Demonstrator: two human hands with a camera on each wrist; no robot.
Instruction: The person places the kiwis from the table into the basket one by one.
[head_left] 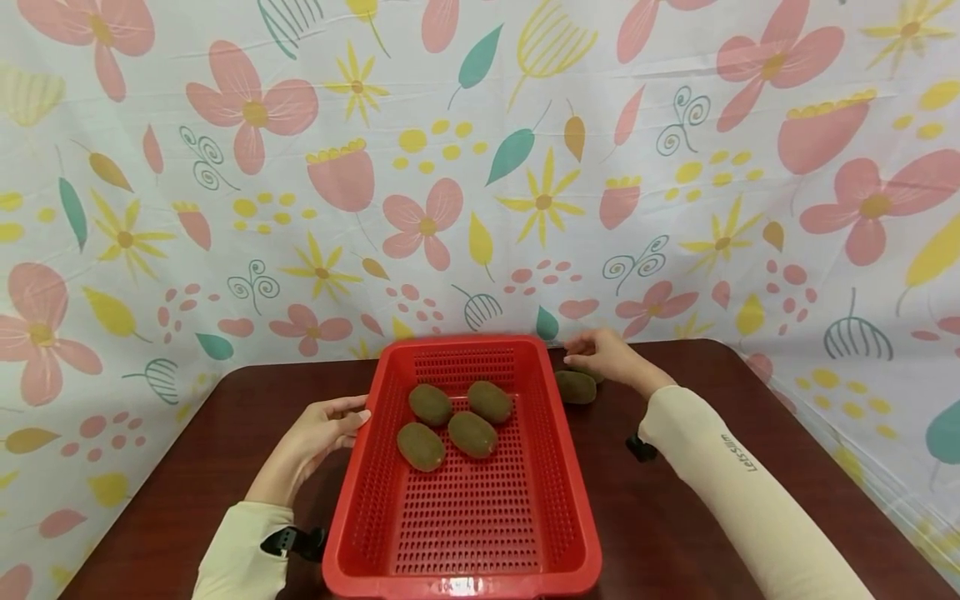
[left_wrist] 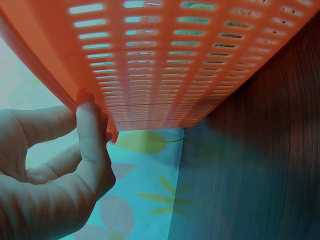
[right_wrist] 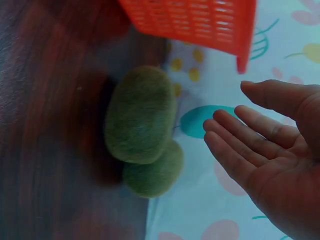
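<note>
A red perforated plastic basket (head_left: 465,525) stands on the table with several brown kiwis (head_left: 472,434) lying in its far half. My left hand (head_left: 322,433) pinches the basket's left rim between thumb and fingers, as the left wrist view confirms. Over on the right, my right hand (head_left: 603,357) hovers above two kiwis outside the basket. The nearer kiwi (right_wrist: 141,115) partly covers the other kiwi (right_wrist: 154,172) in the right wrist view. There, the right fingers (right_wrist: 235,145) are extended and apart from both fruits, with nothing held.
The dark brown wooden table (head_left: 645,517) extends to both sides of the basket. Behind its far edge hangs a white cloth (head_left: 465,292) printed with flowers and leaves. Each wrist wears a black strap (head_left: 292,542).
</note>
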